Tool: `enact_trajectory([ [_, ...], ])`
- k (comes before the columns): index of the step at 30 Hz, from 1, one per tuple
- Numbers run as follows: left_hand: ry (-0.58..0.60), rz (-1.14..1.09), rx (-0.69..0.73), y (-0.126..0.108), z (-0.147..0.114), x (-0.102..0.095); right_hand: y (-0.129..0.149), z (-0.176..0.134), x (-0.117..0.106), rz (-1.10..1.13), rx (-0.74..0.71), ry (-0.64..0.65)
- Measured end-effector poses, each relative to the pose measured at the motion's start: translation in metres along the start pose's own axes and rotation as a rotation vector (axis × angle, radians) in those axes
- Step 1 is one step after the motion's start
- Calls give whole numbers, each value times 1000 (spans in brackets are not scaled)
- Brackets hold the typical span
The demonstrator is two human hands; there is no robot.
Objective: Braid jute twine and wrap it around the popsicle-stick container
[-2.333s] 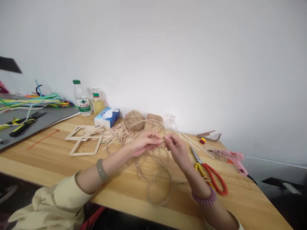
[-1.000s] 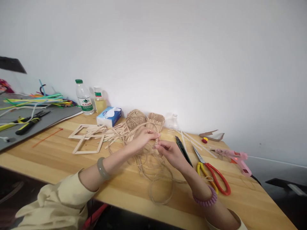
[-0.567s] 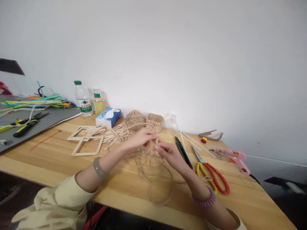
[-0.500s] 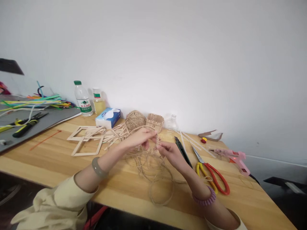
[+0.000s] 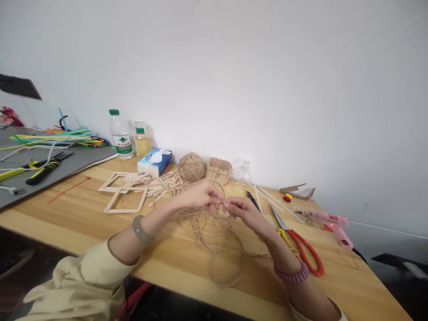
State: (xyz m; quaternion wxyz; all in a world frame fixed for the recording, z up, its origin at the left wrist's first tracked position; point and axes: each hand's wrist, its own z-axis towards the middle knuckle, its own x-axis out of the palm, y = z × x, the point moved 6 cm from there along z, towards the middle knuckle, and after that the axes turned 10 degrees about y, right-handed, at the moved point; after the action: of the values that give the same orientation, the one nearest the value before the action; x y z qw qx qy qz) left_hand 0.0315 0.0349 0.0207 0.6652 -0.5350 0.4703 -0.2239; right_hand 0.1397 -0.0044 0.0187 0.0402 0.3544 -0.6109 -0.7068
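Over the middle of the table, my left hand [image 5: 203, 195] pinches a piece of tan twine [image 5: 222, 183] that loops up behind its fingers. My right hand [image 5: 243, 211] meets it fingertip to fingertip, with thumb and forefinger closed on the same twine. The short stretch between the fingers is mostly hidden. Below both hands, loose twine [image 5: 227, 263] lies in tangled loops on the wood. Just behind the left hand sits a ball of twine [image 5: 191, 166], beside a small basket of wooden sticks [image 5: 219, 169].
Left of my hands lie wooden stick frames [image 5: 125, 210] and loose craft sticks [image 5: 163, 185]. A tissue pack [image 5: 154, 162] and a water bottle [image 5: 121, 138] stand behind. To the right are a utility knife [image 5: 254, 200], scissors [image 5: 309, 254] and a pink glue gun [image 5: 334, 223].
Both hands have come closer together, their fingertips now meeting on the twine. The braided piece that stood upright between them is now mostly covered. The view has shifted slightly.
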Motion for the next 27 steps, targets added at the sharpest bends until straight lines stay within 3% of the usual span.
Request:
enact_trajectory([
  [7,-37,8,7,-9,-1,0,4,-2,-7,-147,-3,31],
  [13,-46,-5,28,-2,7,2,5,-2,-12,-515,-24,-81],
  [16,-153,-83,15,9,11,2,5,-7,-20,-792,43,-221],
  [21,-474,-242,31,25,9,-8,17,-18,-25,-1133,126,-491],
  [23,-547,-357,52,28,8,-9,23,-17,-12,-1190,58,-466],
  [27,-562,-610,156,25,6,-11,21,-6,19,-1196,-43,-156],
])
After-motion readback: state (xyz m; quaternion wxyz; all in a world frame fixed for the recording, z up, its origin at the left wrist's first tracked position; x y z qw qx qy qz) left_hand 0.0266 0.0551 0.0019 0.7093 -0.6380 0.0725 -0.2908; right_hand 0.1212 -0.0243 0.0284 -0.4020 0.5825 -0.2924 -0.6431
